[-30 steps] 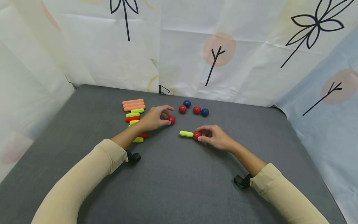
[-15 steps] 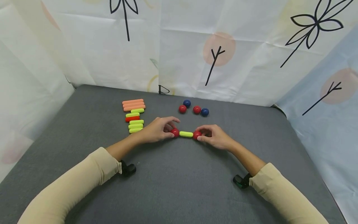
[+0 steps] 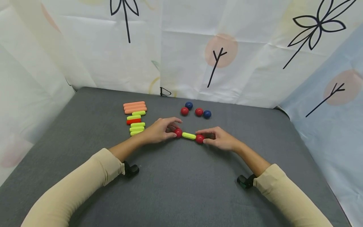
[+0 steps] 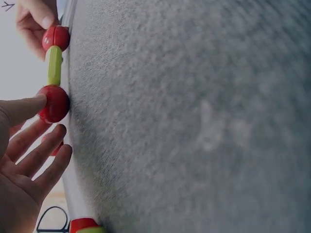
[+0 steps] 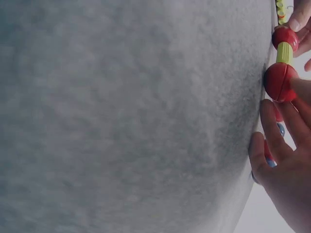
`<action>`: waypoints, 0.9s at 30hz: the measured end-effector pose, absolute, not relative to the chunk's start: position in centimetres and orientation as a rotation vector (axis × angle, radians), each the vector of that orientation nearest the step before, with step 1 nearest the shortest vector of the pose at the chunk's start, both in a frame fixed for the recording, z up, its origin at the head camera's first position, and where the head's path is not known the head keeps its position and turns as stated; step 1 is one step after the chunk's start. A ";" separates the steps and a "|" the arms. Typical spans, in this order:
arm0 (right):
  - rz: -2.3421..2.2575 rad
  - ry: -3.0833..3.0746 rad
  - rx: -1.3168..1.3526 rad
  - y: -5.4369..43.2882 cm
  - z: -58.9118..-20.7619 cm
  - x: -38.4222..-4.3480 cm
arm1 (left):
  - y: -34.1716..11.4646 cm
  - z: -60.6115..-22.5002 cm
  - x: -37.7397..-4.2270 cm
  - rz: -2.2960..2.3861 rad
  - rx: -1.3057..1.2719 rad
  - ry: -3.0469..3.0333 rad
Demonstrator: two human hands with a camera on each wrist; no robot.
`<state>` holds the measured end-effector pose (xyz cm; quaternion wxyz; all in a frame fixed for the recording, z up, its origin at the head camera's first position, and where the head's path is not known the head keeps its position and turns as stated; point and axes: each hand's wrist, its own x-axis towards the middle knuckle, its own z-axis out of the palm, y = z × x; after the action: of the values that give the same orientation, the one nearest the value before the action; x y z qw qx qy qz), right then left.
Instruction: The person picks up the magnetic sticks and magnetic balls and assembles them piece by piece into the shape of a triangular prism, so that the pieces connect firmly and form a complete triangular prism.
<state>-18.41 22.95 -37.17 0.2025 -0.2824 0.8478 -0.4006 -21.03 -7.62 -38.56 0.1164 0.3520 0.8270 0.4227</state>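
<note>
A short yellow-green ridged stick [image 3: 188, 136] lies between two red balls at the middle of the table, a ball at each of its ends. My left hand [image 3: 157, 131] pinches the left red ball [image 4: 54, 104] between thumb and fingers. On the other end, the right red ball [image 5: 280, 81] is held by my right hand [image 3: 222, 138], thumb on its near side. In the left wrist view both balls and the stick form one straight line, close over the grey cloth.
Orange sticks [image 3: 134, 107] lie in a stack at the back left, with several yellow-green sticks [image 3: 137, 128] and a red stick [image 3: 134, 121] below. Further back are loose balls: two red [image 3: 199, 112] and two blue [image 3: 207, 114]. A printed white curtain [image 3: 181, 63] borders the table.
My left hand has brought its red ball forward and right to the stick's left end. Since then the joined piece has turned slightly, its right end nearer. The right hand has barely moved.
</note>
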 end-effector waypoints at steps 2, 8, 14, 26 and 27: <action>-1.118 2.365 -0.793 23.1 -37.2 -18.3 | -8.1 -38.4 -21.0 1.238 1.030 2.435; -1.102 2.444 -0.809 23.5 -37.4 -17.7 | -11.6 -37.7 -20.2 1.268 1.006 2.522; -1.116 2.481 -0.767 24.0 -37.5 -16.9 | -16.1 -37.5 -18.3 1.265 1.010 2.607; -1.159 2.503 -0.732 23.8 -37.8 -16.5 | -21.3 -38.7 -15.4 1.025 1.051 2.787; -1.159 2.504 -0.732 23.8 -37.8 -16.5 | -21.4 -38.9 -15.4 1.020 1.053 2.791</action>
<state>-16.51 23.81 -37.77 0.1429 -0.2537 0.8681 -0.4020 -15.37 -21.39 -38.87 -0.0055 0.3339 0.8853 0.3236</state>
